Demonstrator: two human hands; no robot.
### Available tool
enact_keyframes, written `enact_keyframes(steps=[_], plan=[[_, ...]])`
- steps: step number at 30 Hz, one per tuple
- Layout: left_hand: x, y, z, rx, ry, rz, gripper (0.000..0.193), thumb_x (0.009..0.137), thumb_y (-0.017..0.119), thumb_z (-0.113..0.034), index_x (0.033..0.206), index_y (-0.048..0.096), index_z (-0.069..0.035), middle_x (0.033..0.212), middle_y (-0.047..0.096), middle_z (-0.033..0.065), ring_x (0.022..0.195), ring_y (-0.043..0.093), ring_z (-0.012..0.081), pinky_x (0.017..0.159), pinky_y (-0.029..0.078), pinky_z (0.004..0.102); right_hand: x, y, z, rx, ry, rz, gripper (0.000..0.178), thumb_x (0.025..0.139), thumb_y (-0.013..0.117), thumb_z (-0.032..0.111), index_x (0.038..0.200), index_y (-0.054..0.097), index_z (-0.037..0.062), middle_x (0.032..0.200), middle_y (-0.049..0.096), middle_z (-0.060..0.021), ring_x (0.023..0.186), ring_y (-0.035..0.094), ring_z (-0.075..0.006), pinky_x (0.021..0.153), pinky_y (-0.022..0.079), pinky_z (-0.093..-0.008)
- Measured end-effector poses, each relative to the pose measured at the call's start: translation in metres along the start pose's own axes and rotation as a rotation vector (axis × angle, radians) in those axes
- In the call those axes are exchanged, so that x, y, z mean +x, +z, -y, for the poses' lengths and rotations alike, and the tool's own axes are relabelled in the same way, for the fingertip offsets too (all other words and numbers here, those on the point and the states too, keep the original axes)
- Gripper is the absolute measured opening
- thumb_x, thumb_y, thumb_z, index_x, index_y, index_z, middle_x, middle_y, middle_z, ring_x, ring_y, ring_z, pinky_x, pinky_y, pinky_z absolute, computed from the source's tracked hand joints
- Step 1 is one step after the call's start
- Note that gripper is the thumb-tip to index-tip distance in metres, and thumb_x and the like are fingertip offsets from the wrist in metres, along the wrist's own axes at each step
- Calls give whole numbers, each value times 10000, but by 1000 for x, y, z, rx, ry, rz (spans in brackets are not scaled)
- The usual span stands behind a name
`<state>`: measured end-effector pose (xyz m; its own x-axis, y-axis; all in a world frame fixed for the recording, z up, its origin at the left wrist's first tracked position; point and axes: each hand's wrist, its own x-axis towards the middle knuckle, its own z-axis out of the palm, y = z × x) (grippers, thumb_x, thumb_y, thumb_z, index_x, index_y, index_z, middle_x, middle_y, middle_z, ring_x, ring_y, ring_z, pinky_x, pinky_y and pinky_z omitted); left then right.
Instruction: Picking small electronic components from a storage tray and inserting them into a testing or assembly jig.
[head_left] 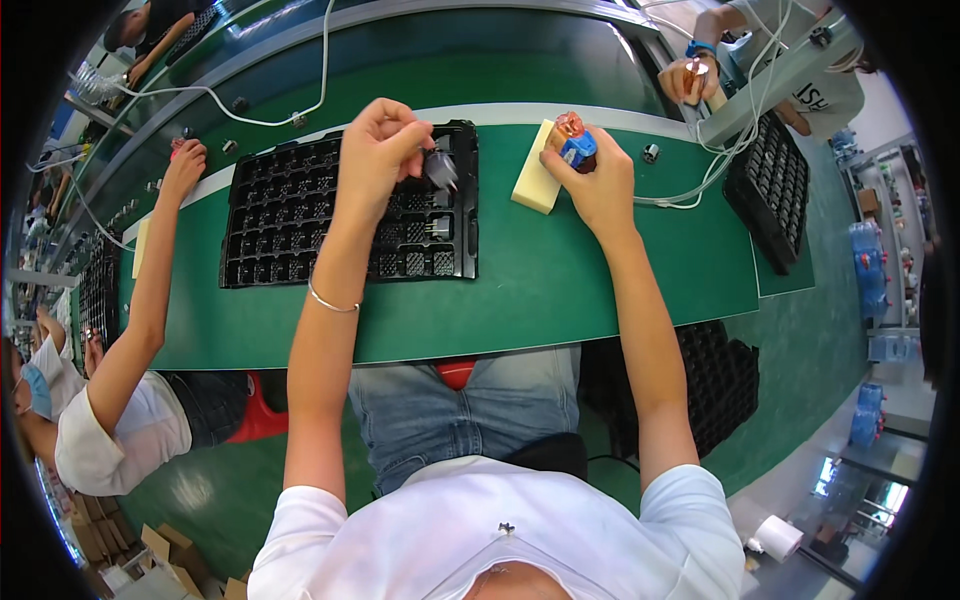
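Note:
Over the right part of a black compartment tray (290, 212), my left hand (375, 150) is closed in a pinch. A small dark grey metal part (441, 170), smeared by motion, shows at its fingertips. Another small metal part with pins (438, 229) sits in a pocket of the tray below it. My right hand (602, 185) is wrapped round a blue and copper-coloured piece (576, 146), whose exact kind I cannot make out. That hand is right beside a pale yellow block (538, 172) on the green table (510, 310).
A small metal part (652, 153) lies right of my right hand, near white cables (690, 195). Another black tray (768, 190) is at the table's right end. A co-worker's arm (160, 270) reaches forward at left; another person's hand (690, 82) is at far right.

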<state>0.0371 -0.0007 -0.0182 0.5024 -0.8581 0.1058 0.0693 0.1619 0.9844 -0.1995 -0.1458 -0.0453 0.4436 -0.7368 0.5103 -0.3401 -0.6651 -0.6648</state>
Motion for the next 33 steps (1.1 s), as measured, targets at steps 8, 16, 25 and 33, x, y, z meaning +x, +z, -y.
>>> enact_keyframes(steps=[8,16,25,33], plan=[[-19,32,-7,909,248,184,479,764,775,-467,782,624,-13,703,622,101,647,599,263,624,489,360,-3,0,-2,23,59,32,392,788,837,258,1034,693,-11,792,675,-45,690,602,-107,653,505,-284],[-72,7,-68,1454,229,163,610,714,764,-598,815,594,-20,679,638,135,675,651,342,610,518,440,1,1,-3,-13,27,24,396,798,827,296,1026,696,1,786,672,-55,674,601,-117,649,505,-286],[-119,-9,-20,1623,94,68,366,860,751,-333,936,565,-27,759,670,148,734,692,351,608,542,460,-1,3,-1,-38,22,22,407,776,829,277,1035,694,-6,848,680,-96,721,656,-196,689,533,-321],[-131,-15,-12,1307,156,-31,250,854,741,-198,984,593,-43,755,642,110,663,635,291,589,488,411,1,2,-1,-37,4,15,443,773,832,282,1060,678,-19,864,679,-91,719,652,-168,686,535,-319]])
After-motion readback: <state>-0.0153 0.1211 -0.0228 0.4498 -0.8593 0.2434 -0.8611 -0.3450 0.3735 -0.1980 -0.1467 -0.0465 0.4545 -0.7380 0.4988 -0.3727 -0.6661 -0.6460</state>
